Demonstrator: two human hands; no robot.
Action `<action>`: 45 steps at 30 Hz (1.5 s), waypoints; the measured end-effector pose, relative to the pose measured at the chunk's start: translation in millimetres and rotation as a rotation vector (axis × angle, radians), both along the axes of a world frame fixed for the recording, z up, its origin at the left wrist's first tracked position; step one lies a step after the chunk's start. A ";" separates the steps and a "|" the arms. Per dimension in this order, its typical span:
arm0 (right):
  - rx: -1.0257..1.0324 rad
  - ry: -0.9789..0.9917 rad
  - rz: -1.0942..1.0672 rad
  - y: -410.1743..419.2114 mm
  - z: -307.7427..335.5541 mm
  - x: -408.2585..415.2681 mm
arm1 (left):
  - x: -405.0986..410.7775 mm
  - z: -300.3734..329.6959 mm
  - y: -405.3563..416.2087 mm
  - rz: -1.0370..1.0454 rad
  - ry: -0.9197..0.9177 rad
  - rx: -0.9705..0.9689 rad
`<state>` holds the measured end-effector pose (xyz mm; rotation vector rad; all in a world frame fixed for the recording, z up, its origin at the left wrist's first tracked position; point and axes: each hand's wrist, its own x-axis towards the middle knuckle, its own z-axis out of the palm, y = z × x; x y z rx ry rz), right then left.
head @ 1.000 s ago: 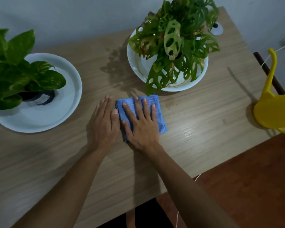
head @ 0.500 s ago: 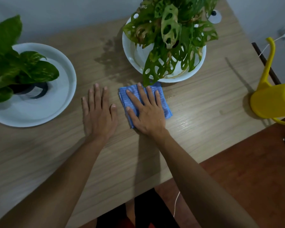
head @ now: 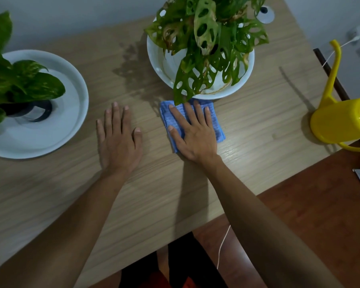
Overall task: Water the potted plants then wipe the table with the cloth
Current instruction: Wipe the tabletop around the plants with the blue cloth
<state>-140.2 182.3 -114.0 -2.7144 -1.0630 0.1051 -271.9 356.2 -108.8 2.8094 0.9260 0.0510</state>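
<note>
Wiping stage, judged from the layout. Blue cloth folded into a pad, flat on the wooden table, its far edge right at the rim of the white dish under the holey-leaved plant. Right hand pressed palm-down on cloth, fingers straight and slightly spread, nothing pinched. One drooping leaf hung over the cloth's far edge and the fingertips. Left hand flat on bare table beside the cloth, clearly apart from it, fingers straight and close together, holding nothing, probably bracing.

Second plant in a dark pot on a wide white plate at far left. Yellow watering can parked near the table's right edge, long spout pointing up. Small white round object at far corner; unidentified. Wet sheen on wood right of the cloth.

Risks noted:
- Forward stroke likely to shove cloth into dish rim; could nudge dish, slop any standing water, re-wet the wiped patch.
- Hanging leaf could catch under cloth or fingers and tear.
- Wide sweep right could reach the can, near the edge; a knock might tip it off.
- Flat palm only, no pinch: cloth could slip or unfold on damp wood.
- Strip hard against the dish liable to be missed.
</note>
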 end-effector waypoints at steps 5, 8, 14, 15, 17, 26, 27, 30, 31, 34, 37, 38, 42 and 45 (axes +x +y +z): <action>0.018 -0.010 -0.011 -8.3 -0.4 6.6 | -0.3 0.1 0.4 0.003 -0.010 0.002; 0.024 -0.011 -0.014 -13.5 1.2 10.1 | -0.9 0.5 -0.4 0.001 -0.018 0.007; 0.018 0.002 -0.012 -23.0 2.4 15.9 | -1.5 0.6 -2.0 0.009 -0.038 0.001; 0.018 0.008 -0.009 -25.1 2.8 17.1 | -1.7 0.9 -2.2 0.013 -0.041 0.001; 0.015 0.016 -0.003 -29.5 3.8 19.5 | -1.7 0.5 -2.9 0.015 -0.048 -0.004; 0.014 0.026 -0.004 -46.2 2.3 27.1 | 32.7 16.6 -36.4 0.075 -0.166 -0.120; 0.018 0.020 -0.007 -48.5 1.4 28.3 | 41.9 16.8 -45.7 0.042 -0.160 -0.131; 0.021 0.011 -0.031 -56.7 0.3 34.4 | 69.5 16.2 -68.4 0.006 -0.141 -0.149; 0.017 0.016 -0.046 -59.9 0.9 37.2 | 76.6 15.5 -73.9 0.015 -0.135 -0.145; -0.009 0.044 -0.080 -68.5 2.7 45.2 | 87.1 9.6 -83.4 0.051 -0.087 -0.097; -0.008 0.040 -0.111 -75.9 2.8 54.4 | 88.1 4.4 -85.2 0.056 -0.043 -0.043; -0.006 0.045 -0.128 -78.0 3.0 57.5 | 88.2 4.0 -85.2 0.055 -0.038 -0.039; -0.019 0.064 -0.183 -82.3 4.9 69.3 | 88.0 4.5 -86.5 0.054 -0.035 -0.020; -0.030 0.068 -0.204 -86.0 5.3 79.9 | 87.6 4.8 -87.4 0.053 -0.038 -0.009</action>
